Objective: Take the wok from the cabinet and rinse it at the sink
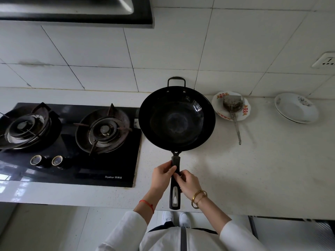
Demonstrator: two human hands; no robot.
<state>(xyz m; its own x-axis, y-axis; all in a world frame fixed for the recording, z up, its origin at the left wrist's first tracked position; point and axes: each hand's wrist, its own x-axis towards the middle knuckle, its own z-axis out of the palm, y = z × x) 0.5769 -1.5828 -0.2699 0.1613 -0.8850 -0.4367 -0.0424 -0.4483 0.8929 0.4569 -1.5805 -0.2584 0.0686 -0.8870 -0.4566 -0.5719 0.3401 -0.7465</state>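
— Where was the round black metal wok (pixel 176 118)?
— On the pale speckled surface (pixel 262 160) beside the hob; left hand (pixel 162 175) and right hand (pixel 187 183) both clasped its handle.
— Best lifted level — no sink was visible.

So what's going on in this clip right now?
A person grips the long handle of a black wok with both hands, the left hand and the right hand side by side. The wok is over the white countertop, right of the gas stove. No sink is in view, so rinsing hasn't started.
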